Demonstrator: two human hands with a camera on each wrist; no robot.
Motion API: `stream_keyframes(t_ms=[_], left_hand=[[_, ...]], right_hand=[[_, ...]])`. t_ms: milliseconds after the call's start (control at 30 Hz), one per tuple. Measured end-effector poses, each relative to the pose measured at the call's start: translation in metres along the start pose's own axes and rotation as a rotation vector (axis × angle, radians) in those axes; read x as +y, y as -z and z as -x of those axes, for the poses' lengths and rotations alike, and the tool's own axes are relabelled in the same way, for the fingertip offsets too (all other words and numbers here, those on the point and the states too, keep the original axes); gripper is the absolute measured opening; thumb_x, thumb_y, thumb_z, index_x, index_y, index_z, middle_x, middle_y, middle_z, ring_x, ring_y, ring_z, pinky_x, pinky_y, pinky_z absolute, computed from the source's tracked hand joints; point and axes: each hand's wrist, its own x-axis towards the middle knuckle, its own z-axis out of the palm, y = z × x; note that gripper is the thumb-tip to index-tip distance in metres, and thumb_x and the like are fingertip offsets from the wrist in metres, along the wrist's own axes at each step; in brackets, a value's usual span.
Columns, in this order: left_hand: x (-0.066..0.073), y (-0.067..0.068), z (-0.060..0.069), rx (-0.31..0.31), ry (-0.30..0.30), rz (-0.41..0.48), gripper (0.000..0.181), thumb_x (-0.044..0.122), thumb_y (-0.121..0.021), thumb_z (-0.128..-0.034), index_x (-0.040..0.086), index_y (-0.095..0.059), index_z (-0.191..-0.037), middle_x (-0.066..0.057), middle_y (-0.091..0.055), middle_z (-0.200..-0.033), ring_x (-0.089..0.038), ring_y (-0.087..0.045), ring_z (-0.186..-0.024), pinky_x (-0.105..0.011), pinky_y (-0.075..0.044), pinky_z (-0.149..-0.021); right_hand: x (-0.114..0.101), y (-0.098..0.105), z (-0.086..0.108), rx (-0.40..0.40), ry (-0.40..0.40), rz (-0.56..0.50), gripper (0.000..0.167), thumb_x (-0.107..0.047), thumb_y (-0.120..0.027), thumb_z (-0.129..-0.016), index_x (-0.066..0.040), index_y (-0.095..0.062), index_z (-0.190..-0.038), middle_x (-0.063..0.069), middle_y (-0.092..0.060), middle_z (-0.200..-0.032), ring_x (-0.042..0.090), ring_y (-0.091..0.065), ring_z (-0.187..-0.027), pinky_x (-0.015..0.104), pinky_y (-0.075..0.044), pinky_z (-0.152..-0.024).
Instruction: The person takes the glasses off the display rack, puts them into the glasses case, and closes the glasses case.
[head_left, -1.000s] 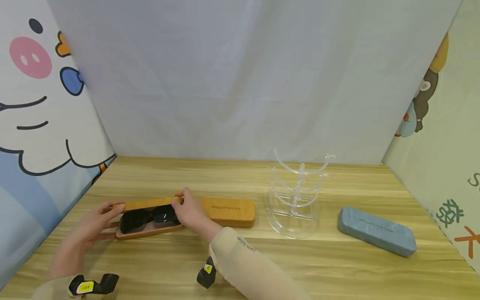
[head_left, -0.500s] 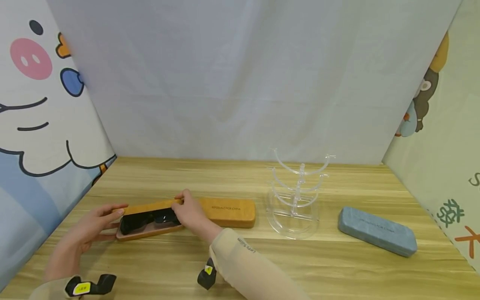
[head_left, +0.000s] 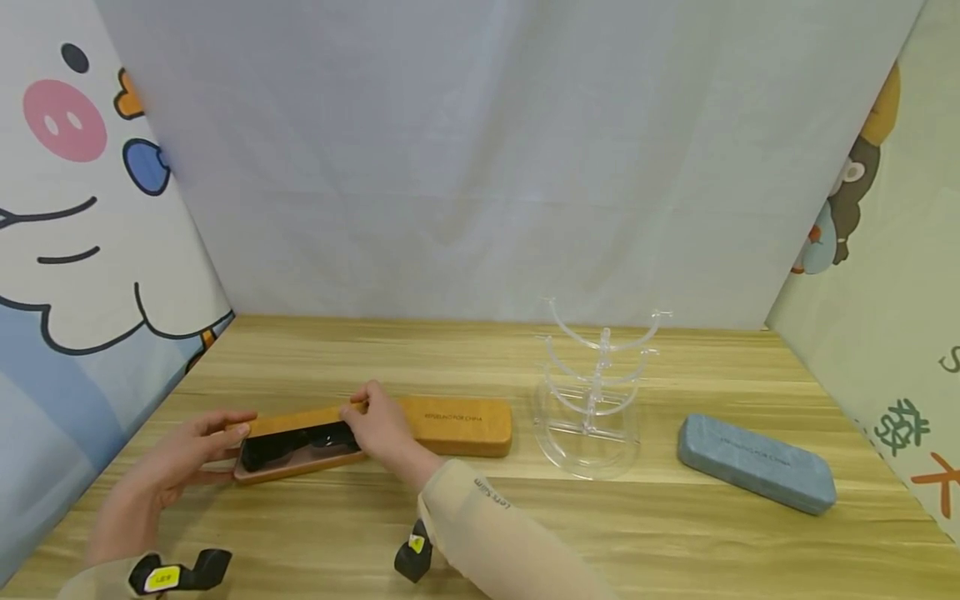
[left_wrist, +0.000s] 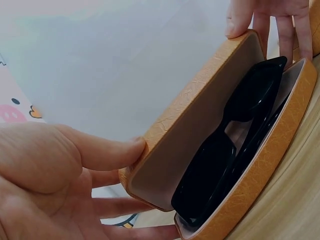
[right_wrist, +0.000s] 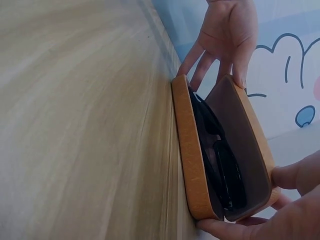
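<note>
A pair of black sunglasses lies folded inside a half-open orange-tan glasses case on the table's left side. With its thumb on the lid's edge and fingers round the left end, my left hand holds the case. My right hand grips the opposite end in the same way, thumb on the lid. Seen in the right wrist view, the lid leans over the sunglasses at an angle. Part of the sunglasses' right end is hidden behind my right hand in the head view.
A second orange glasses case, closed, lies just right of my right hand. Further right stands a clear tiered glasses stand. A closed blue glasses case lies at the table's right. Cloth walls surround the wooden table.
The lid has tipped slightly down over the sunglasses, showing more of its outer face. Both hands have kept their hold at the case's ends, and the other things have stayed put.
</note>
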Motion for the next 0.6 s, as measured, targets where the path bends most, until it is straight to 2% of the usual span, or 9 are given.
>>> stream_keyframes(t_ms=[300, 600], left_hand=[[-0.0015, 0.0, -0.0002, -0.015, -0.016, 0.002, 0.067, 0.037, -0.04, -0.0966, -0.008, -0.018, -0.14, -0.037, -0.009, -0.141, -0.055, -0.027, -0.123, -0.048, -0.048, -0.085], [-0.0037, 0.0004, -0.0001, -0.009, -0.041, -0.015, 0.064, 0.034, -0.042, -0.0965, -0.01, -0.021, -0.138, -0.039, -0.015, -0.138, -0.054, -0.037, -0.117, -0.047, -0.05, -0.083]], right_hand=[[0.0005, -0.0008, -0.0008, 0.0, 0.001, 0.06, 0.017, -0.026, -0.054, -0.092, -0.015, -0.052, -0.104, 0.0, -0.052, -0.078, 0.014, -0.041, -0.055, 0.025, -0.036, -0.05], [0.0007, -0.0013, 0.0004, -0.002, -0.001, 0.07, 0.017, -0.024, -0.056, -0.091, -0.014, -0.052, -0.104, 0.001, -0.054, -0.079, 0.014, -0.043, -0.057, 0.025, -0.037, -0.05]])
